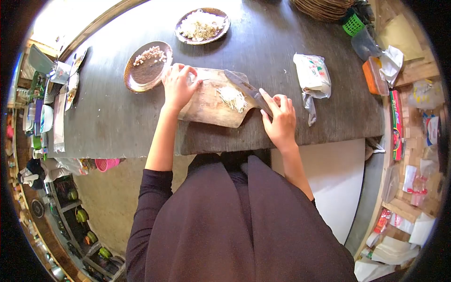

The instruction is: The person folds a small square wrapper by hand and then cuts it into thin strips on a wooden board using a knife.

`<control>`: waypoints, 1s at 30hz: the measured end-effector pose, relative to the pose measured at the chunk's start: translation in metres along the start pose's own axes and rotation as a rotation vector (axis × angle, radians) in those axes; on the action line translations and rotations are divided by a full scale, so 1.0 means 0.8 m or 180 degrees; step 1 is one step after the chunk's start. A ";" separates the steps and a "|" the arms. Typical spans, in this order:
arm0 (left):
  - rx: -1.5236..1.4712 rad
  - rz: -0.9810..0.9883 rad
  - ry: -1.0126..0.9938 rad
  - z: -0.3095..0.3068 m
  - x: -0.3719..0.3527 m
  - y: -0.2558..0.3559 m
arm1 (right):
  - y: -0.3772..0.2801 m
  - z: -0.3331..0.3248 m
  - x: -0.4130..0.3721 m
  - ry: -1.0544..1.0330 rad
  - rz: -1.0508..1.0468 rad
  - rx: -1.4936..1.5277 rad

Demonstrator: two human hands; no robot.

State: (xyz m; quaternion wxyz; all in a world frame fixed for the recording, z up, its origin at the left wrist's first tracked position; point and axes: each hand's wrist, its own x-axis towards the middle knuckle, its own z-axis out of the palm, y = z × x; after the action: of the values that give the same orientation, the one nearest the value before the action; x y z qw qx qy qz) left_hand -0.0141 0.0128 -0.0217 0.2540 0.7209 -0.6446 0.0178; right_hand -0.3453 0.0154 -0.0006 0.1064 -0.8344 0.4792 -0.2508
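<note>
A wooden cutting board [206, 105] lies on the dark table, with a small heap of thin pale shreds [233, 99] on its right half. My right hand [281, 120] is closed round the handle of a knife [244, 88], whose broad blade reaches over the board's upper right part, beside the shreds. My left hand [178, 87] rests at the board's left edge, fingers apart, with nothing seen in it. Just left of that hand sits a brown plate [148, 75] with small pinkish chopped pieces [149, 56] near its far side.
Behind the board stands another brown plate [203, 40] heaped with pale shreds. A white plastic packet [313, 76] lies at the right on the table [117, 122]. Farther right are an orange container [374, 76] and a green basket [353, 25].
</note>
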 end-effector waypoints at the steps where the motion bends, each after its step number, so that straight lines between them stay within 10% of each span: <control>1: 0.0004 -0.0008 0.0007 0.001 0.001 -0.004 | 0.000 0.000 0.001 -0.0001 -0.0011 0.0003; 12: -0.0317 -0.0273 -0.0842 -0.007 0.016 -0.010 | -0.013 -0.011 -0.011 0.0404 0.0056 0.0556; 30: -0.2025 -0.0478 -0.0060 -0.034 -0.032 0.067 | -0.058 -0.003 -0.006 0.0600 -0.0385 0.1122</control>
State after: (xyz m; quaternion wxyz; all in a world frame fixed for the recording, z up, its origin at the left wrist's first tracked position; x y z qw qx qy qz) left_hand -0.0604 0.0445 0.0116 0.4611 0.6511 -0.5652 -0.2099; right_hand -0.3137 0.0437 0.0193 0.1902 -0.8029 0.3847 -0.4136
